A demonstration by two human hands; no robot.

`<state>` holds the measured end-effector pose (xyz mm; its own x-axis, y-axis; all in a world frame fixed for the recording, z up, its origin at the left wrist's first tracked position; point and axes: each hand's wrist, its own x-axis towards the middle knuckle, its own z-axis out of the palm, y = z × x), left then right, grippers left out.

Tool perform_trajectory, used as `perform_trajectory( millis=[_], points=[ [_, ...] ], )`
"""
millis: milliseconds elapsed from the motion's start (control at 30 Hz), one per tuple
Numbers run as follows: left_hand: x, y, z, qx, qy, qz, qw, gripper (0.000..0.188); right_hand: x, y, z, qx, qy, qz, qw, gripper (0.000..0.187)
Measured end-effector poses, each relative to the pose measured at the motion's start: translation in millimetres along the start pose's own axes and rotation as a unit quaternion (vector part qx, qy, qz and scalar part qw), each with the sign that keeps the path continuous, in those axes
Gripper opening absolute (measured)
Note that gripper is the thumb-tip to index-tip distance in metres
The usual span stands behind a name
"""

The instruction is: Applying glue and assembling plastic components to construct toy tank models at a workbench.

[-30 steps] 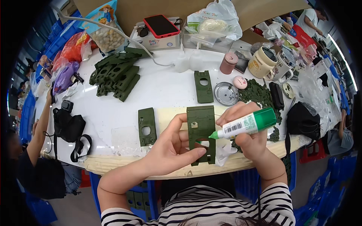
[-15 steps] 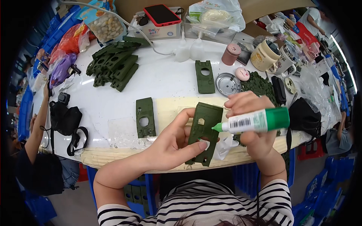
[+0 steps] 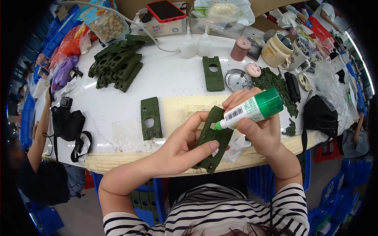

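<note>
My left hand (image 3: 181, 149) grips a dark green plastic panel (image 3: 223, 137) with cut-outs, tilted above the near table edge, thumb across its face. In my right hand (image 3: 262, 135) is a white glue bottle (image 3: 238, 114) with a green base and green nozzle. It is tipped nozzle-down, its tip at or just over the panel near a cut-out; whether glue is coming out cannot be seen. Crumpled white tissue (image 3: 236, 147) shows below the right hand. Two similar panels lie on the table: one (image 3: 152, 108) to the left, another (image 3: 214, 80) farther back.
A stack of green panels (image 3: 122, 72) lies back left; small green parts (image 3: 271, 84) are heaped at right beside a round metal tin (image 3: 238, 80). Squeeze bottles (image 3: 188, 48), mugs (image 3: 275, 53), a phone (image 3: 166, 10) and a black bag (image 3: 321, 120) stand around. A co-worker's arm (image 3: 41, 129) is at left.
The glue bottle has tilted more steeply and moved left, bringing its nozzle over the panel near the cut-out. The panel has turned slightly in my left hand.
</note>
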<state>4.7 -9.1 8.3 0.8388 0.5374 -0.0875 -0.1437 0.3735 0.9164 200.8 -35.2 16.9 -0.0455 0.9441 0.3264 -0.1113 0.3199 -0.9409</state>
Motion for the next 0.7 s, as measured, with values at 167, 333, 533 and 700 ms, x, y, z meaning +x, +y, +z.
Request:
perform_trajectory(
  millis=[167, 333, 533, 700],
  points=[
    [1.0, -2.3, -0.5, 0.008, -0.002, 0.008, 1.000, 0.047, -0.2, -0.2, 0.6, -0.006, -0.013, 0.005, 1.000, 0.037],
    [0.2, -1.7, -2.0, 0.015, -0.007, 0.008, 1.000, 0.047, -0.2, -1.2, 1.2, 0.005, -0.004, 0.014, 1.000, 0.038],
    [0.7, -3.3, -1.3, 0.013, -0.002, 0.019, 1.000, 0.048, 0.2, -2.0, 0.4, -0.009, -0.009, 0.014, 1.000, 0.038],
    [0.6, -0.9, -1.6, 0.025, -0.006, 0.013, 1.000, 0.048, 0.0, -2.6, 0.0, -0.013, -0.012, 0.012, 1.000, 0.038]
  ],
)
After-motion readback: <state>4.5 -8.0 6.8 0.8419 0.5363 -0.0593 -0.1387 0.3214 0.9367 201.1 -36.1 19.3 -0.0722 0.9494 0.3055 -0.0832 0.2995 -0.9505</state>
